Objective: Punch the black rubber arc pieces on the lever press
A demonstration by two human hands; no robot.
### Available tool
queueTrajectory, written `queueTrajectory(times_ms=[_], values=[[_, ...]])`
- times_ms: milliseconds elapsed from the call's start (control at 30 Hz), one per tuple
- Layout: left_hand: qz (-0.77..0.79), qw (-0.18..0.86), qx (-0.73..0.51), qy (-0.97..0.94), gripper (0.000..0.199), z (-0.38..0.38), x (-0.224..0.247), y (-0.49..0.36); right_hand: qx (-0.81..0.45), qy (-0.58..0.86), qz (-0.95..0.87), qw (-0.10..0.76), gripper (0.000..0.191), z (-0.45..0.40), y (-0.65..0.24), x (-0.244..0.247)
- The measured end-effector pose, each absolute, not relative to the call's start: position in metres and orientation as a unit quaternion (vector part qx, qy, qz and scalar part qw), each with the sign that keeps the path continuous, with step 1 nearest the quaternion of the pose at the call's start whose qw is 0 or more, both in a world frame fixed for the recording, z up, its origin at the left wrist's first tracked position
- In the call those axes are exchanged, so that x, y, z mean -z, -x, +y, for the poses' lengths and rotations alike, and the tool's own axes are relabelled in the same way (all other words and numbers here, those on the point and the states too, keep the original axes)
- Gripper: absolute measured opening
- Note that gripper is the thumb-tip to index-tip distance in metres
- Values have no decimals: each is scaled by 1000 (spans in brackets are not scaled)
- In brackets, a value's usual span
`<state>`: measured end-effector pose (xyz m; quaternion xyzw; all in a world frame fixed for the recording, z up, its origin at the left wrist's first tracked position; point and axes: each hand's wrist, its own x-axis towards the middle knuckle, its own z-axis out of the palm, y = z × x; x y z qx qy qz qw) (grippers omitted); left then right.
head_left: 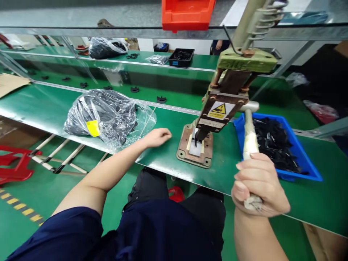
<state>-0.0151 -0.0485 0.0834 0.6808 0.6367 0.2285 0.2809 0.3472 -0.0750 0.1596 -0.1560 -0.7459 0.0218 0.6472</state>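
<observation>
My right hand (259, 183) is wrapped round the taped lever handle (250, 139) of a hand press (227, 94). The lever points down toward me. Under the press head, a small black part (196, 139) sits on the light metal plate of the press base (208, 150). My left hand (158, 137) is closed with its fingers curled, over the bench just left of the base. Whatever it may hold is hidden. Left of that hand lies a clear plastic bag (108, 112) of black parts, with a yellow label (93, 128).
A blue bin (307, 159) of black pieces stands right of the press. Behind the bench, several curved black parts (161, 99) sit in a row on a green strip. A red-orange bin (187, 16) rests on the overhead shelf. A person's hand (219, 45) shows at the back.
</observation>
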Motion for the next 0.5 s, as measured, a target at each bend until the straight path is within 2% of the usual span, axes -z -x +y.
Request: queueTrajectory(times_ms=[67, 200, 400, 500], values=[[742, 159, -134, -637, 23, -59, -83, 67, -16, 155, -742, 653, 28, -73, -347, -158], [828, 39, 12, -559, 39, -75, -88, 148, -10, 156, -736, 658, 31, -71, -346, -155], [832, 12, 110, -543, 60, -75, -93, 188, -13, 155, -728, 668, 32, -72, -345, -155], [821, 26, 146, -551, 64, -65, -92, 191, -12, 163, -732, 661, 34, -73, -344, -157]])
